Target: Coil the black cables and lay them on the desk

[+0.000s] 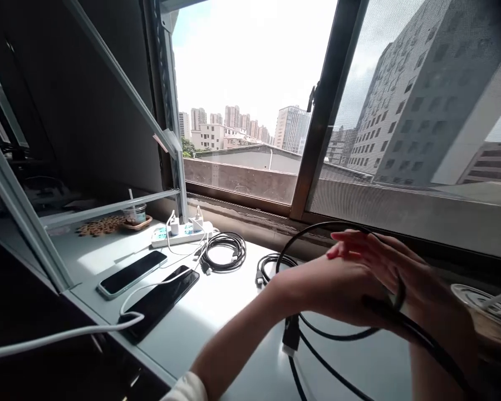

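My left hand (336, 287) reaches in from the bottom, closed on a loop of black cable (336, 337). A plug with a bright metal tip (291, 334) hangs below its wrist. Overlapping it on the right, my right hand (421, 289) is bent around the same cable, with its fingers partly hidden. One loop arches above the hands, and other lengths run down to the table's near side. Behind the left wrist lies a coiled black cable (268, 267). Farther left is another coiled black cable (245, 253) with its plugs showing.
Two phones (131, 273) (162, 303) lie on the white table, with a white charging cable (67, 336) crossing. A white power strip (179, 236) stands by the window. A lidded cup (484, 306) is at right, another cup (134, 213) at back left. A metal frame (121, 75) rises left.
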Demonstrator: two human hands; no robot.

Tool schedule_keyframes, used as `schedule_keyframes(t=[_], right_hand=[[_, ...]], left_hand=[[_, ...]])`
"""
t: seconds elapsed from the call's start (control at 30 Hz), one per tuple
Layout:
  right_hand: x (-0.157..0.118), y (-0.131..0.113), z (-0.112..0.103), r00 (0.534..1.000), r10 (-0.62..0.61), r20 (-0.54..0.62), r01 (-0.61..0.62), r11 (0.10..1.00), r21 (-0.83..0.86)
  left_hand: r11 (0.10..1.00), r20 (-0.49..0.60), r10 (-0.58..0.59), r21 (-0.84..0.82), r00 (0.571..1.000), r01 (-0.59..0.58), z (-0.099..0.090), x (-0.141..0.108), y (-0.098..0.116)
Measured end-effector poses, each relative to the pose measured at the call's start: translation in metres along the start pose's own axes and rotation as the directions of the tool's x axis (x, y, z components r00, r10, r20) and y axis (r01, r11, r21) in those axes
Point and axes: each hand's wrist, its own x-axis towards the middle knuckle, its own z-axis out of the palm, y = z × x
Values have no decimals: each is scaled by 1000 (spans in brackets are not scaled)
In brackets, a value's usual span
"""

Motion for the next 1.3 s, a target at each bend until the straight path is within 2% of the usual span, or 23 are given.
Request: schedule_keyframes(t=[0.03,0.07,0.1,0.17,0.27,0.33,0.43,0.57,0.67,0.8,0.97,1.07,1.13,1.2,1.3], right_hand=[[0,-2,-7,1000,20,-1,-20,998,66],[-1,-5,-14,997,31,-67,-24,994,108],[-4,-7,-20,994,32,-103,-20,993,113],[-12,-14,-25,969,48,-241,-28,996,88],[-24,-24,-14,918,87,-387,-70,996,57],[-27,-27,2,921,117,-372,-120,993,17],[-26,-24,28,970,128,-206,-157,979,-131],[-27,-23,53,1000,-1,-18,-5,941,-337],[-39,-30,70,999,1,-50,-17,949,-313],[-59,-44,93,976,51,-211,-81,987,-137],[-77,-55,102,956,-13,-292,-22,993,-118],[-84,-61,92,954,24,-300,-52,995,-86],[-87,-63,79,946,78,-314,-87,996,-16],[-88,-63,63,926,136,-353,-117,990,75],[-93,-63,44,864,172,-472,-104,980,167]], left_hand=[[998,73,59,-28,996,-57,-9,-1,-4],[994,124,97,-62,988,-90,-19,-3,-10],[994,131,78,-88,988,-67,-27,-4,-15],[988,49,-22,-150,999,29,-41,-8,-27],[952,-43,-147,-278,988,129,-49,-14,-42],[929,-61,-220,-316,974,190,-48,-19,-49],[937,-140,-277,-258,951,235,-46,-28,-52],[960,-320,-271,-166,908,228,-47,-47,-44],[958,-385,-258,-219,886,184,-49,-63,-33],[959,-446,-261,-223,856,176,-49,-81,-20],[956,-415,-294,-105,861,275,-52,-110,-3],[907,-364,-399,-21,842,421,-43,-141,9],[850,-263,-507,6,821,527,-28,-165,11],[819,-130,-572,-49,810,571,-13,-188,6],[760,14,-603,-295,798,579,1,-214,-12]])
